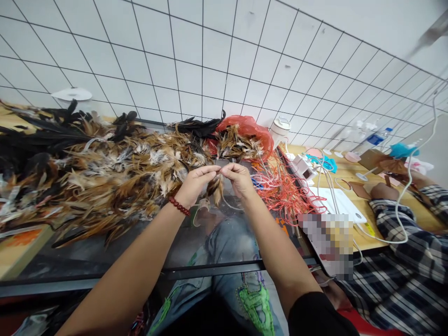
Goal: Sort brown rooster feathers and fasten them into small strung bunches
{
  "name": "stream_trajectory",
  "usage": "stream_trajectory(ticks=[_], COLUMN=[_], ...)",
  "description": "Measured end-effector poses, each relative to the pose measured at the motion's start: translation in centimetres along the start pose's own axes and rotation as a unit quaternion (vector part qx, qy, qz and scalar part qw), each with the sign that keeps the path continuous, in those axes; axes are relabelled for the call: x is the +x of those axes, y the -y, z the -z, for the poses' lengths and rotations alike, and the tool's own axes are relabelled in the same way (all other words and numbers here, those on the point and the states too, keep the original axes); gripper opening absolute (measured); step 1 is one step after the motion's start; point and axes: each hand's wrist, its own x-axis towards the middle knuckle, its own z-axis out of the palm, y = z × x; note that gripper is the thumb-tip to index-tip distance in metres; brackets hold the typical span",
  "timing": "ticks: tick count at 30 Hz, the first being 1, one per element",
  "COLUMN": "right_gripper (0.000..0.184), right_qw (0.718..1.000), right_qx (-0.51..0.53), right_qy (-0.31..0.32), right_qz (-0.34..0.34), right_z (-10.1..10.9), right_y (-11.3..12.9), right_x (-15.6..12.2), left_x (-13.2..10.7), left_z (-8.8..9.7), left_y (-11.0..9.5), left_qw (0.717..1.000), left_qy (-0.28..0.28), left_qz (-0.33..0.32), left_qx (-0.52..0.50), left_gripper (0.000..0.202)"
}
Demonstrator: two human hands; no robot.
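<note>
My left hand [198, 184], with a dark red bead bracelet [179, 206] at the wrist, is closed in a pinch above the dark glossy tabletop [182, 245]. My right hand [238, 178] pinches too, and the fingertips of both meet. From between them hangs a small brown feather [216, 190] with a dark tip; its upper end is hidden by the fingers. A large heap of brown, white and black feathers [140, 163] spreads to the left of my hands. Behind them, more brown feathers [238, 143] lie on a red plastic bag [264, 133].
Tangled red cords [285, 191] lie right of my hands, beside a white lidded cup [281, 126]. A phone-like object with a blurred screen [329, 240] rests at the table's right edge. Farther right, a co-worker in a plaid sleeve [395, 219] handles brown material. A white grid [196, 60] stands behind.
</note>
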Motion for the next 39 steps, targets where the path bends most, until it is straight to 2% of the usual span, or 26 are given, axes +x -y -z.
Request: stream_trajectory(ticks=[2,5,10,12,19,21,23,26,28,32,39], right_gripper=[0.031,0.033,0.037,0.038,0.039,0.038,0.036,0.031,0.027,0.026,0.041], right_qw=[1.0,0.998,0.999,0.998,0.999,0.999,0.999,0.994,0.988,0.985,0.994], right_qx=[-0.026,-0.052,-0.01,-0.003,0.002,-0.008,-0.027,-0.069,-0.121,-0.162,-0.067], right_qy=[-0.005,0.007,0.046,0.055,0.033,0.031,-0.004,-0.078,-0.086,-0.039,0.081], right_qz=[0.014,0.016,-0.013,-0.021,-0.039,-0.042,-0.025,0.023,0.047,0.041,-0.028], right_z=[-0.1,-0.5,-1.0,-1.0,-1.2,-1.2,-0.8,0.8,1.8,2.0,-0.9], right_y=[0.1,0.3,0.5,0.4,0.2,0.3,0.6,1.2,1.7,1.7,0.8], right_x=[0.0,-0.3,-0.5,-0.5,-0.4,-0.3,0.0,0.7,1.1,1.0,-0.3], left_x=[0.1,0.1,-0.1,0.0,0.0,-0.1,-0.3,-0.3,-0.2,-0.1,-0.2], left_z=[0.1,0.1,0.4,0.5,0.2,-0.1,-0.3,-0.6,-0.6,-0.6,-0.3], left_y=[0.1,0.3,0.4,0.4,0.5,0.5,0.4,0.6,0.7,0.8,0.6], left_qw=[1.0,1.0,0.996,0.995,0.994,0.996,0.998,0.998,0.996,0.995,0.998], left_qy=[0.003,0.027,0.058,0.061,0.041,0.032,0.004,-0.042,-0.062,-0.076,-0.01], left_qz=[-0.01,0.012,0.068,0.07,-0.001,0.01,0.03,0.05,0.057,0.06,0.046], left_qx=[0.0,0.008,0.022,0.02,0.097,0.082,0.059,0.023,0.0,-0.033,-0.036], left_gripper=[0.037,0.038,0.034,0.032,0.029,0.03,0.03,0.032,0.033,0.028,0.027])
